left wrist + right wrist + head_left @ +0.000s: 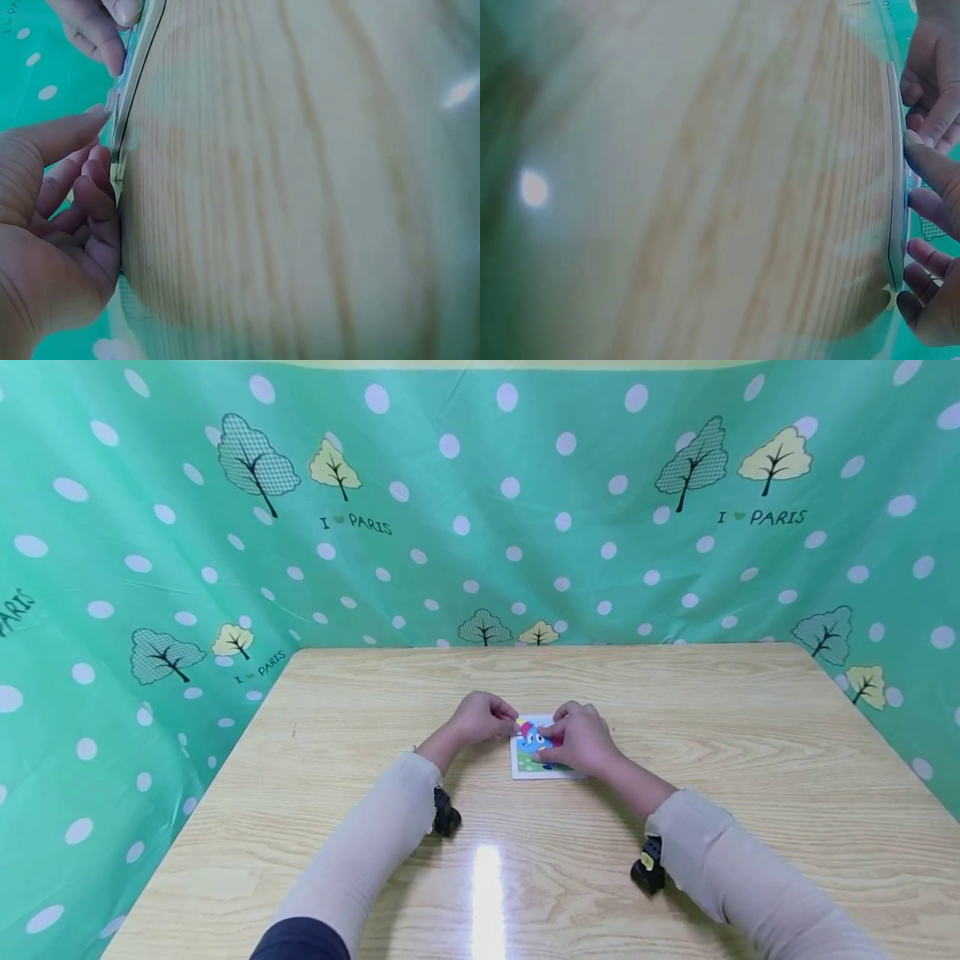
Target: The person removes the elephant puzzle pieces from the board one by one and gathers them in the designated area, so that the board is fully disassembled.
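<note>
A flat square picture board [528, 768] with a white border and a blue cartoon figure lies on the wooden table. My left hand [481, 717] is at its upper left edge, thumb and forefinger pinching there. In the left wrist view, the other fingers of the left hand [64, 195] curl beside the board's thin edge [141, 71]. Over the right part of the picture, my right hand [585, 739] rests thumb and fingertips on the surface, spread apart, and hides that part. The right wrist view shows the right hand's fingertips [922, 199] against the board's face.
The light wooden table [360, 710] spreads around the board on all sides. A green curtain [420, 510] with white dots and trees hangs behind it and at the sides. Black wrist cameras sit under the left sleeve [375, 835] and the right sleeve [735, 860].
</note>
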`<state>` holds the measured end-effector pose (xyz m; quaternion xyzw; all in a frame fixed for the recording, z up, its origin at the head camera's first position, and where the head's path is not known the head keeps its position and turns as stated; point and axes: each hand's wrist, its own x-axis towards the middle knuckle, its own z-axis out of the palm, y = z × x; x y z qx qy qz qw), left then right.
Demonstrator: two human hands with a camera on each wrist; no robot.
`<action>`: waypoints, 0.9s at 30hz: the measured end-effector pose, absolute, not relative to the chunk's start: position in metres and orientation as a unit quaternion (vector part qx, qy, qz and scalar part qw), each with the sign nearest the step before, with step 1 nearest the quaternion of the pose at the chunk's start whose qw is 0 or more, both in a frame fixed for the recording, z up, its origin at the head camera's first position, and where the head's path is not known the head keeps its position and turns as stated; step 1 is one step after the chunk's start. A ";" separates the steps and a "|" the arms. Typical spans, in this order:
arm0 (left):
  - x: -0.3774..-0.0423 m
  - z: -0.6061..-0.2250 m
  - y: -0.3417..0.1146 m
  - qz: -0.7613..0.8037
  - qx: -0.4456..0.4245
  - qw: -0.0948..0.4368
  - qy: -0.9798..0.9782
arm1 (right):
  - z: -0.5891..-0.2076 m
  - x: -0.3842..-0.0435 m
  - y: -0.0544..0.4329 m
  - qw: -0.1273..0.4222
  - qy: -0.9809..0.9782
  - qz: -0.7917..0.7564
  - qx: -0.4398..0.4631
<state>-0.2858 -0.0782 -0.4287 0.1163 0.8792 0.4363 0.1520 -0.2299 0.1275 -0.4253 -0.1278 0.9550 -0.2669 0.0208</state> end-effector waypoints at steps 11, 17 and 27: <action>-0.286 -0.434 -0.078 0.518 0.100 0.174 0.831 | -0.424 -0.231 0.128 0.026 0.955 -0.263 -0.132; -0.283 -0.433 -0.078 0.546 0.102 0.180 0.812 | -0.425 -0.230 0.129 0.030 0.953 -0.270 -0.131; -0.279 -0.430 -0.083 0.602 0.087 0.188 0.771 | -0.425 -0.236 0.139 0.057 0.938 -0.309 -0.148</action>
